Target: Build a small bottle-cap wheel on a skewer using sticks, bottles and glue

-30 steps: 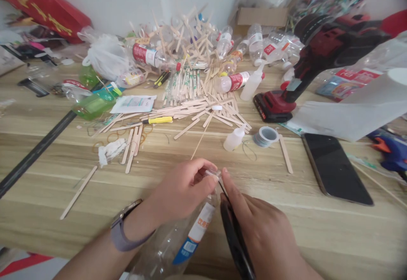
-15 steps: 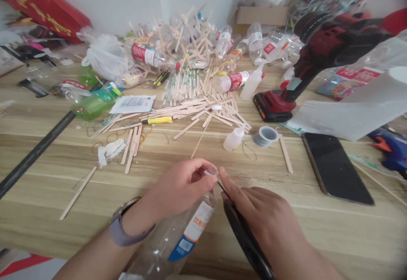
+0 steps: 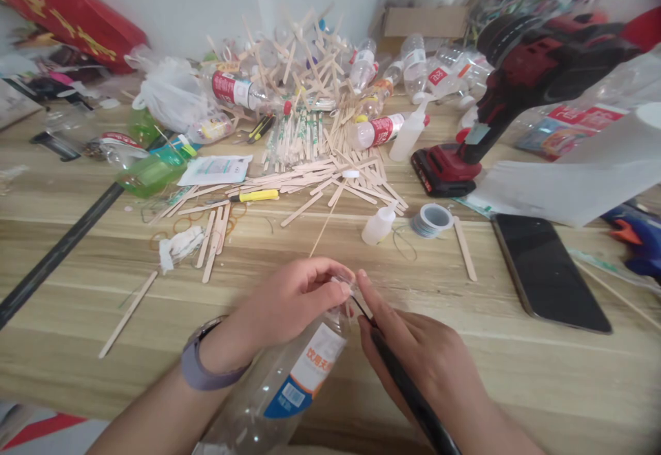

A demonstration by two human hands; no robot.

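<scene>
head view: your left hand (image 3: 294, 300) grips the clear bottle (image 3: 304, 371) near its top; your right hand (image 3: 426, 348) holds a black tool (image 3: 407, 381).

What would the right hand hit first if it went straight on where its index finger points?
Probably the left hand, which curls around the top of the bottle, just ahead of the right hand; depth is unclear, so they may be touching.

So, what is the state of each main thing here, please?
Clear labelled bottle, tilted, neck in left hand
Black-handled tool, in right hand, tip at bottle neck
Cordless drill, standing on its battery
Smartphone, screen dark
Nearer green bottle, on its side
Small squeeze bottle, upright
</scene>
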